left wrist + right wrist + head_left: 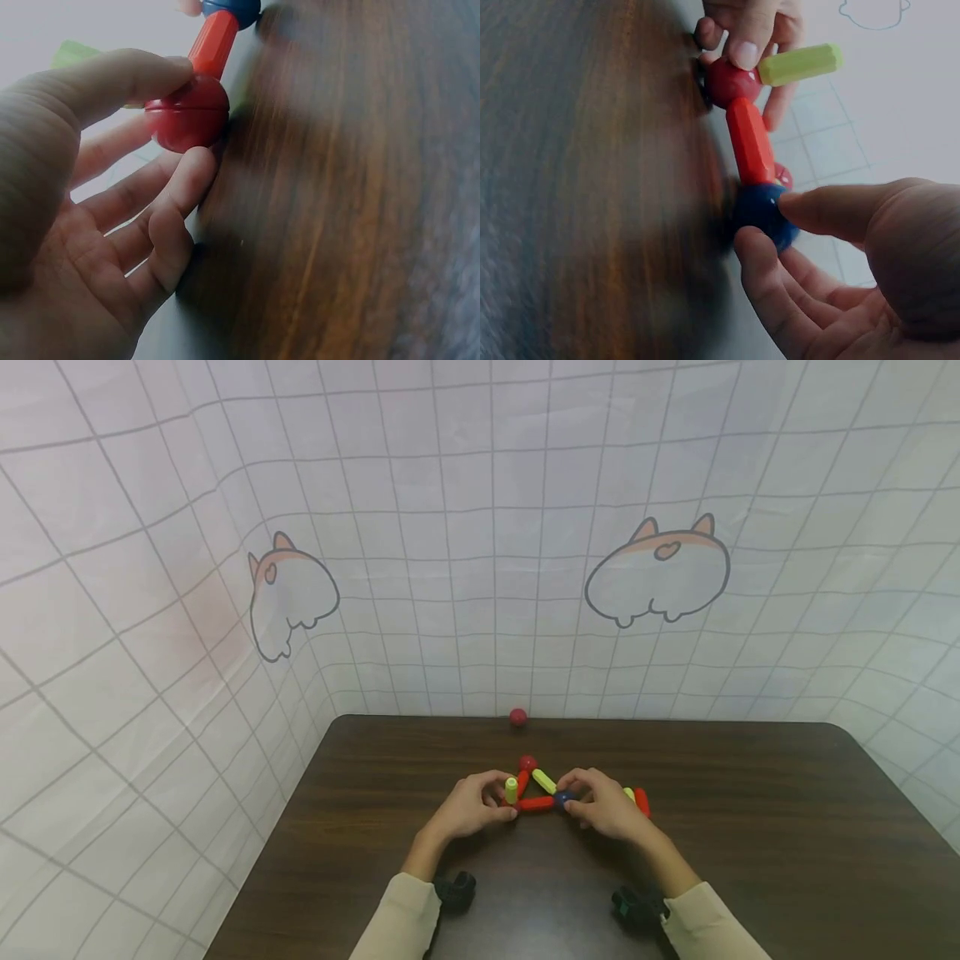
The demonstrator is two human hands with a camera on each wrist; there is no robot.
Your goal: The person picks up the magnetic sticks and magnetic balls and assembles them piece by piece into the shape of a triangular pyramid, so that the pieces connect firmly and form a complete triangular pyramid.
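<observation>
On the table lies a triangle of rods and balls. My left hand (pixel 467 806) holds its left corner, a red ball (pixel 191 116), between thumb and fingers. A yellow-green rod (pixel 512 790) stands up from that ball. At the right corner my right hand (pixel 606 806) pinches a blue ball (pixel 763 216) with thumb and fingertips. One red rod (pixel 536 804) joins these two balls along the front. Another red rod (pixel 522 782) and a slanting yellow-green rod (pixel 545 782) run to a second red ball (pixel 528 763) at the back corner.
A loose red ball (pixel 518 717) sits by the table's back edge. Right of my right hand lie a red rod (pixel 642 802) and a yellow-green rod (pixel 629 793), partly hidden by the hand. A white grid-patterned curtain (pixel 465 568) hangs behind the dark wooden table (pixel 750 827).
</observation>
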